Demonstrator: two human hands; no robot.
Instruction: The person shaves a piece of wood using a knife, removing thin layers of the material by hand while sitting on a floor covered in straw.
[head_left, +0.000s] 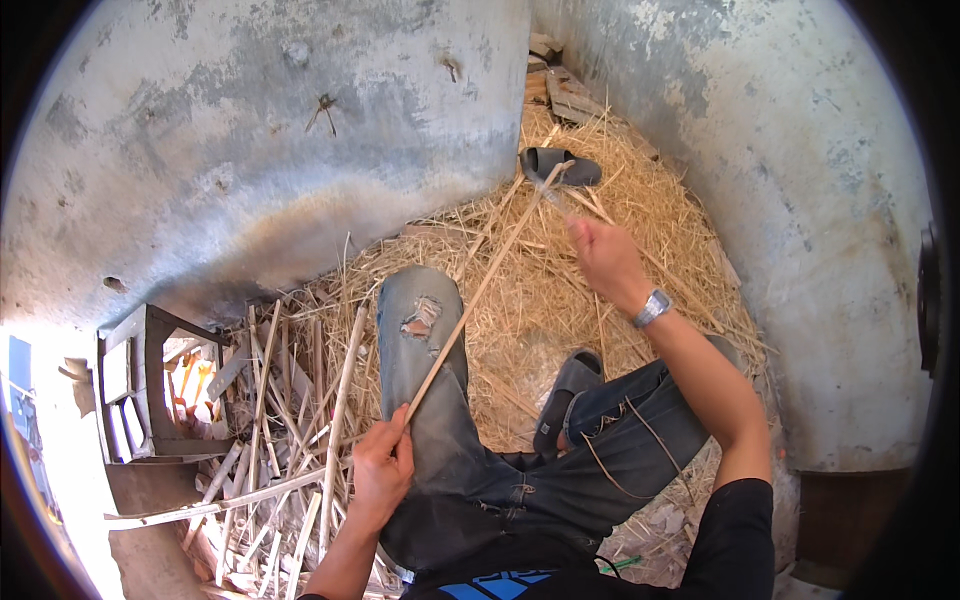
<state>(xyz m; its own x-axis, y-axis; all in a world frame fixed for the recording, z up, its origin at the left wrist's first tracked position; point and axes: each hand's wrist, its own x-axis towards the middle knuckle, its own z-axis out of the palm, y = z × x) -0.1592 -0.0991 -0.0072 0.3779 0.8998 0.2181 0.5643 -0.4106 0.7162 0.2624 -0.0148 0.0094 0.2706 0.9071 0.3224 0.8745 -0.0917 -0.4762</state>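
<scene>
With the left hand (383, 465) pinching the near end of the wooden strip (479, 293) slanting across the left knee (415, 295), and the right hand (610, 262) closed around what looks like a knife (553, 197), light, even strokes angled away from the left seem best.

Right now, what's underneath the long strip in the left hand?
Below the strip: jeans, straw and the far dark slipper. What the strip and left hand directly cover is hidden.
</scene>
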